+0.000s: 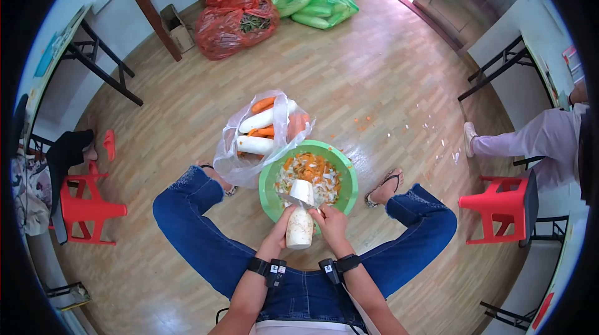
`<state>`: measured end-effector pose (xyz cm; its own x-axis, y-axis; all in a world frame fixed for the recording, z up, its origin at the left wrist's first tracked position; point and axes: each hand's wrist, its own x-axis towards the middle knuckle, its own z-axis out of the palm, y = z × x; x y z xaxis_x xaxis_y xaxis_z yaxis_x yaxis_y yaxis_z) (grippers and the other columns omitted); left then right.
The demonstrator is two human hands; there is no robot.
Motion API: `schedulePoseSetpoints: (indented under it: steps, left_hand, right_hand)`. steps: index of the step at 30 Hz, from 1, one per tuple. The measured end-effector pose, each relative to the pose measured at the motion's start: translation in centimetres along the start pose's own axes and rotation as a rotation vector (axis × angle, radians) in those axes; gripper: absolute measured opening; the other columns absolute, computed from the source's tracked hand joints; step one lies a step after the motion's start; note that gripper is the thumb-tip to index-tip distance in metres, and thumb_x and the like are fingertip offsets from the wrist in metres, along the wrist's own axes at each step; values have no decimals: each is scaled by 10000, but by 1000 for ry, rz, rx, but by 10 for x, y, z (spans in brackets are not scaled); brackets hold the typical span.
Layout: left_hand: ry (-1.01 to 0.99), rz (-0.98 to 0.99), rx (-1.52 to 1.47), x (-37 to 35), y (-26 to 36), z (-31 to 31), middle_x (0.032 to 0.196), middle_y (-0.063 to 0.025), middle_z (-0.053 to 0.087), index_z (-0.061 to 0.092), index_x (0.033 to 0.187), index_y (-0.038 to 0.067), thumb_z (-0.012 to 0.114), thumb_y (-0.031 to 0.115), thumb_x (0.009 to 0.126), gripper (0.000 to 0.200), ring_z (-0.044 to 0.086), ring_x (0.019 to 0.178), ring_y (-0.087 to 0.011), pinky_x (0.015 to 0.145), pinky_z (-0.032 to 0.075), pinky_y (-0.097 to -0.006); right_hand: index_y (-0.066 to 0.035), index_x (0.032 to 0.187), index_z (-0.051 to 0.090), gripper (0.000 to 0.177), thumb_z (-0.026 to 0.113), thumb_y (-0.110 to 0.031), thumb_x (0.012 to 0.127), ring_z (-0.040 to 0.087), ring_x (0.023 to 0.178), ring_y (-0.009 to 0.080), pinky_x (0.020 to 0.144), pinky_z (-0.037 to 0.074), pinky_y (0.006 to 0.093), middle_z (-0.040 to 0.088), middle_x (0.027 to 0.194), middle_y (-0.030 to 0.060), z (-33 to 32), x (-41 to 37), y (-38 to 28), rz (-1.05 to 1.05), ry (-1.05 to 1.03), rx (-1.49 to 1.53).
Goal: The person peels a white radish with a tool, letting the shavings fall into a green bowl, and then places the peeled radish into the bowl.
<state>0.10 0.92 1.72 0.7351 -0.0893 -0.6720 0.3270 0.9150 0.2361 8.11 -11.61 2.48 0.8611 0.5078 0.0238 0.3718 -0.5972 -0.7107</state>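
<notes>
A thick white radish (300,230) stands roughly lengthwise over the green basin (267,194), between my two hands. My left hand (282,226) is closed around the radish's left side. My right hand (331,220), fingers bent, grips a knife (294,200) whose blade lies across the radish; its handle is hidden in the fingers. White and orange chopped pieces (318,172) fill much of the basin. Just beyond it, a clear plastic bag (229,163) holds white radishes (256,145) and carrots (263,105).
Red bags (237,19) and green bags of vegetables (318,4) lie at the back. Red stools (93,207) stand at both sides. A person's leg (524,138) shows at right. Scraps (365,124) dot the wooden floor. My feet flank the basin.
</notes>
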Motion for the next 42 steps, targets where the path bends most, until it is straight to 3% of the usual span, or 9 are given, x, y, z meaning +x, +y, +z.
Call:
schedulePoseSetpoints:
  steps: [10,12,15,24,27,31,34,39,42]
  left_hand:
    - [-22,-56,-17,-5,-2,0,890,-179,584,439,1122,8,356,480,849,552,613,709,-309,632,532,-403]
    - [-24,-61,-9,-8,0,2,886,-187,584,437,1126,5,353,481,850,557,612,714,-314,638,531,-408]
    - [-80,-77,16,-10,1,3,881,-201,584,434,1130,-2,352,481,850,564,611,720,-318,648,528,-418]
    - [-108,-55,-29,-7,-2,0,894,-187,579,428,1120,-12,389,443,853,529,612,738,-307,660,525,-423]
    - [-68,-138,-30,-10,-4,-2,880,-236,573,398,1155,-24,354,452,857,564,606,754,-327,662,519,-425]
    - [-223,-164,86,-10,-8,-2,900,-258,567,390,1160,-35,365,453,856,574,600,778,-342,699,509,-427]
    - [-112,-129,20,-10,-5,1,899,-257,568,396,1151,-37,372,447,855,568,599,774,-344,704,509,-427]
    - [-53,-82,39,-10,-3,2,905,-228,571,414,1141,-23,382,437,853,544,601,776,-329,698,510,-440]
    - [-102,-138,47,-7,-5,-6,908,-210,573,423,1137,-14,383,434,853,532,603,766,-322,689,512,-446]
  right_hand:
    - [-54,603,501,397,593,-414,744,501,458,250,432,369,358,478,488,97,5,5,12,56,73,1]
    - [-43,611,497,392,579,-393,764,496,462,259,435,362,360,485,502,109,2,9,17,301,90,168]
    - [-36,620,495,383,567,-378,778,492,469,266,439,358,364,493,514,119,-3,9,19,327,38,191]
    - [-45,611,504,371,567,-366,785,491,472,256,440,354,353,503,525,115,0,4,12,88,96,18]
    - [-34,631,520,361,552,-349,803,471,451,228,442,351,339,499,518,111,-2,11,30,362,106,109]
    - [-26,644,532,362,544,-347,812,442,431,198,439,345,326,486,501,101,-2,9,30,361,152,191]
    - [-28,650,536,349,550,-337,809,421,425,176,433,337,320,473,494,92,-2,8,25,395,195,315]
    - [-30,607,489,370,586,-343,780,444,440,229,427,333,337,458,488,102,-6,4,3,91,95,138]
    - [-41,585,469,387,596,-359,764,467,451,255,423,334,349,454,483,99,-5,6,5,206,103,143]
